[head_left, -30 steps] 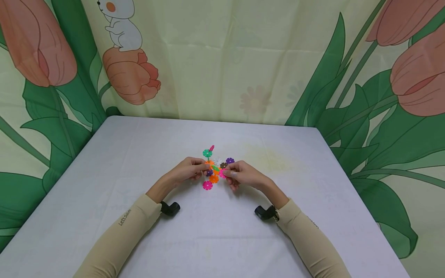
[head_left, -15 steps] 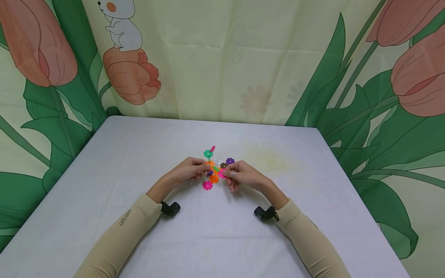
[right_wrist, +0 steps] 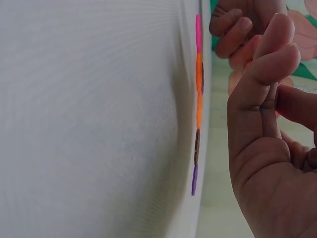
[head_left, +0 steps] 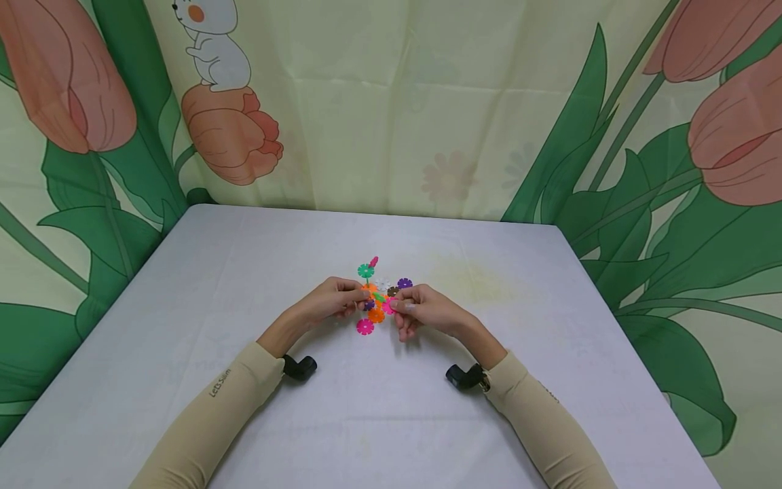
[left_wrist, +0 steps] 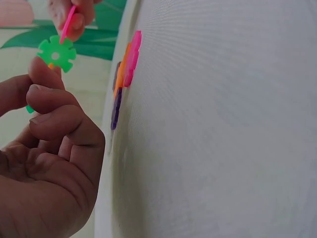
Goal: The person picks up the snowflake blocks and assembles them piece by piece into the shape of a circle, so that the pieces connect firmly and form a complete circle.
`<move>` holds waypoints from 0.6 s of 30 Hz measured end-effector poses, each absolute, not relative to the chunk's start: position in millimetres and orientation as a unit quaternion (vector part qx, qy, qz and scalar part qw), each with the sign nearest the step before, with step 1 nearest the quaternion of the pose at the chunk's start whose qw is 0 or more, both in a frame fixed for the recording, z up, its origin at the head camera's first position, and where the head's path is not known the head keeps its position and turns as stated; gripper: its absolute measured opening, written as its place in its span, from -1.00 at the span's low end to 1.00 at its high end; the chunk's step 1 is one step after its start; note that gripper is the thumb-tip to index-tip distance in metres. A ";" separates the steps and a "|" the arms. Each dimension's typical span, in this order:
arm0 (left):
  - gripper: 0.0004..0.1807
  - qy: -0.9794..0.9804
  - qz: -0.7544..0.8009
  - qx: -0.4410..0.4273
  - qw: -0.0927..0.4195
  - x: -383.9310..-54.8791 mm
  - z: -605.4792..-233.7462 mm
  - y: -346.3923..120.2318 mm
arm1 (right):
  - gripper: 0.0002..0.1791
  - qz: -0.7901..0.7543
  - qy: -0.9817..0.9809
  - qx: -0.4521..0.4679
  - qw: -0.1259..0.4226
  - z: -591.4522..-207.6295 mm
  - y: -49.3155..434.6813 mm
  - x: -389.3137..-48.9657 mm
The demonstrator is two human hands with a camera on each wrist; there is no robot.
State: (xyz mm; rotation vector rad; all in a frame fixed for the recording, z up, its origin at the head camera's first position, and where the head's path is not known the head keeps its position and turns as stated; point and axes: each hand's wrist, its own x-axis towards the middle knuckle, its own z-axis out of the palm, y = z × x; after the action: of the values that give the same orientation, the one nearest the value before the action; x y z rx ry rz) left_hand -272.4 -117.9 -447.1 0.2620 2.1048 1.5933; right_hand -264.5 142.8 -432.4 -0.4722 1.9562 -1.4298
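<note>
Both hands meet above flat, notched snowflake discs near the middle of the table. My left hand (head_left: 332,299) pinches an orange disc (head_left: 368,289) between thumb and fingertips. A green disc (left_wrist: 57,54) stands beside those fingertips in the left wrist view. My right hand (head_left: 427,309) pinches a pink disc (head_left: 388,305), which meets the green one edge-on. Above the left fingers rise a teal disc (head_left: 366,271) and a tilted pink-red disc (head_left: 374,261); fingers hide how they join the rest. In the right wrist view, the right hand's fingers hide its grip.
Under the hands, a flat chain of discs lies on the white-covered table (head_left: 391,421), including a pink disc (head_left: 364,327), an orange disc (head_left: 375,315), a brown disc (head_left: 393,291) and a purple disc (head_left: 404,283). A patterned curtain (head_left: 366,102) hangs behind.
The teal and pink-red discs have shifted very slightly to the right. The right hand's lower fingers have moved a little leftward. Both hands keep their hold.
</note>
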 end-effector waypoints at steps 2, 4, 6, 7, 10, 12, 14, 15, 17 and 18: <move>-0.67 0.770 0.583 0.096 0.242 -272.4 -447.1 -118.0 | -0.66 -0.547 0.747 -0.182 0.332 -432.3 142.6 -264.5; -0.67 0.769 0.584 0.097 0.243 -272.2 -447.3 -118.6 | -0.66 -0.547 0.746 -0.184 0.333 -432.8 142.4 -264.7; -0.67 0.767 0.586 0.099 0.244 -272.1 -447.6 -119.3 | -0.66 -0.548 0.745 -0.185 0.333 -433.0 142.1 -264.6; -0.66 0.766 0.586 0.099 0.245 -272.1 -447.6 -119.6 | -0.67 -0.547 0.745 -0.185 0.334 -433.0 141.9 -264.5; -0.65 0.765 0.587 0.101 0.248 -272.4 -448.1 -120.5 | -0.67 -0.546 0.746 -0.186 0.335 -432.9 141.4 -264.3; -0.65 0.765 0.586 0.102 0.249 -272.7 -448.2 -120.9 | -0.67 -0.545 0.746 -0.186 0.336 -432.8 141.1 -264.4; -0.65 0.765 0.585 0.104 0.249 -273.0 -448.4 -121.1 | -0.68 -0.543 0.746 -0.187 0.336 -432.9 141.0 -264.5; -0.66 0.766 0.584 0.104 0.249 -273.1 -448.7 -121.1 | -0.68 -0.543 0.746 -0.189 0.336 -433.0 141.0 -264.6; -0.67 0.765 0.584 0.103 0.250 -273.6 -449.5 -120.9 | -0.69 -0.543 0.746 -0.189 0.337 -434.1 141.0 -265.1; -0.68 0.765 0.585 0.102 0.250 -273.8 -449.8 -120.8 | -0.69 -0.543 0.746 -0.189 0.337 -434.9 141.1 -265.4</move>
State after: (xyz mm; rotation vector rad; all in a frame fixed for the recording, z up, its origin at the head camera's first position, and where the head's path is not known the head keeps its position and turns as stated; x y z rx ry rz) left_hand -273.8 -120.8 -449.8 0.2778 2.0827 1.5914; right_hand -265.4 141.1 -434.9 -0.4927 1.9436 -1.4161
